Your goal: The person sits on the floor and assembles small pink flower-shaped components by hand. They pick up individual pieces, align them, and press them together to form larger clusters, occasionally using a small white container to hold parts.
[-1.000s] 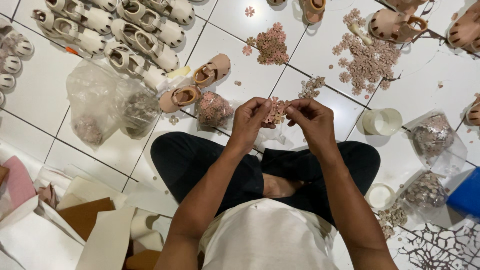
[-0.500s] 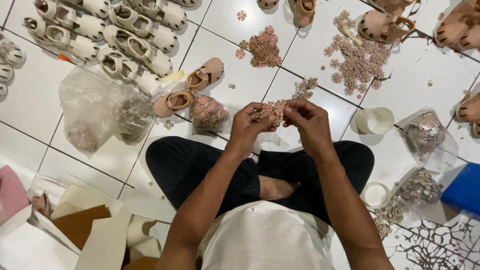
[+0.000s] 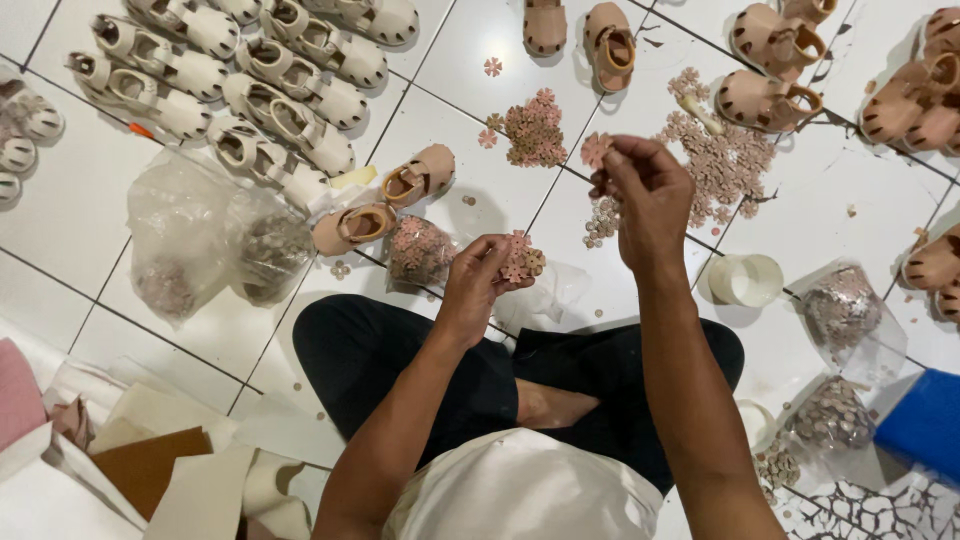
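I sit cross-legged on a white tiled floor. My left hand holds a small bunch of pink flower-shaped cut-outs above my knee. My right hand is raised farther out and pinches a single pink flower cut-out between thumb and fingers. Just beyond it lie a pile of pink flowers and a larger spread of them. A small heap of paler flowers lies under my right hand.
Rows of cream children's sandals fill the far left; tan sandals lie closer and at the far right. Clear bags of pieces sit left, more bags right, a white cup, a blue box.
My hands were together in front of me on the bunch of flowers. My right hand has moved away and outward with one flower; the left keeps the bunch.
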`<state>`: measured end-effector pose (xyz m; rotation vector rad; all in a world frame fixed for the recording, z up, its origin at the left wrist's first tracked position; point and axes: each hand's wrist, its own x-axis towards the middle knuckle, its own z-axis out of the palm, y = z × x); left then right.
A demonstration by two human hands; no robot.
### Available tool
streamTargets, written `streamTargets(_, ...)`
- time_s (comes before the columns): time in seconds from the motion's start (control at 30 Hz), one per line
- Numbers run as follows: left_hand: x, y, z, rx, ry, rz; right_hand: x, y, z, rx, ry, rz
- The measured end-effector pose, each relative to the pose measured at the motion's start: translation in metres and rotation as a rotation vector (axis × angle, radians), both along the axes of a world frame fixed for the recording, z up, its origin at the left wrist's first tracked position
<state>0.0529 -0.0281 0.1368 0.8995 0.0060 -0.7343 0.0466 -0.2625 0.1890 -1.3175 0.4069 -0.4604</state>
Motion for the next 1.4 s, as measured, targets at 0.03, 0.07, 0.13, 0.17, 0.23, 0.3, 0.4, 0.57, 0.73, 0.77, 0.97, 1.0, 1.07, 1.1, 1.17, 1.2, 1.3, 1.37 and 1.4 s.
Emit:
streamTargets(0.03, 0.003, 0.002, 0.001, 0.006, 0.019, -0.001, 0.019, -0.005, -0.004, -0.016, 0.031, -0.010)
streamTargets(0.07, 0.007, 0.002, 0.002, 0.011, 0.037, -0.003, 0.036, -0.010, -0.008, -0.033, 0.062, -0.021)
streamTargets(0.13, 0.011, 0.003, 0.002, 0.009, 0.062, -0.004, 0.058, -0.019, -0.013, -0.289, 0.212, 0.049)
streamTargets(0.17, 0.012, 0.003, 0.002, 0.002, 0.068, -0.005, 0.060, -0.020, -0.015, -0.416, 0.290, 0.080)
streamTargets(0.23, 0.016, 0.002, -0.001, 0.024, 0.029, -0.012, 0.046, -0.011, -0.019, -0.495, 0.298, 0.100)
streamTargets(0.3, 0.015, 0.001, -0.005, 0.082, -0.036, -0.036, 0.018, 0.004, -0.020, -0.474, 0.366, 0.189)
streamTargets(0.4, 0.011, -0.003, -0.010, 0.080, -0.081, -0.056, -0.015, 0.035, -0.023, -0.355, 0.367, 0.347)
streamTargets(0.57, -0.013, -0.002, -0.006, 0.110, -0.138, -0.084, -0.044, 0.052, -0.017, -0.249, 0.315, 0.401)
streamTargets(0.73, -0.026, 0.008, 0.001, 0.130, -0.134, -0.092, -0.057, 0.053, -0.024, -0.159, 0.268, 0.339)
streamTargets(0.77, -0.027, 0.009, 0.001, 0.138, -0.125, -0.095, -0.055, 0.049, -0.027, -0.158, 0.265, 0.302)
streamTargets(0.97, -0.026, 0.015, -0.005, 0.087, -0.004, -0.048, 0.002, 0.006, -0.031, -0.396, 0.227, 0.097)
streamTargets(1.0, -0.025, 0.016, -0.004, 0.060, 0.006, -0.034, 0.007, 0.000, -0.026, -0.615, 0.190, 0.084)
streamTargets(1.07, -0.021, 0.015, -0.001, 0.075, -0.017, 0.009, 0.007, 0.001, -0.017, -0.715, 0.244, 0.105)
streamTargets(1.1, -0.020, 0.014, 0.001, 0.082, -0.025, 0.035, -0.007, 0.006, -0.011, -0.595, 0.341, 0.145)
streamTargets(1.17, -0.018, 0.007, 0.008, 0.074, -0.064, 0.129, -0.038, 0.032, -0.006, -0.339, 0.427, 0.263)
streamTargets(1.2, -0.018, 0.001, 0.012, 0.071, -0.084, 0.168, -0.051, 0.046, -0.005, -0.203, 0.410, 0.327)
streamTargets(1.3, -0.033, -0.021, 0.023, 0.227, -0.419, 0.140, -0.087, 0.076, -0.007, 0.237, 0.271, 0.258)
streamTargets(1.37, -0.052, -0.038, 0.030, 0.465, -0.777, 0.197, -0.106, 0.078, -0.009, 0.319, 0.106, 0.182)
streamTargets(1.4, -0.063, -0.045, 0.033, 0.580, -0.961, 0.225, -0.115, 0.078, -0.011, 0.357, 0.020, 0.144)
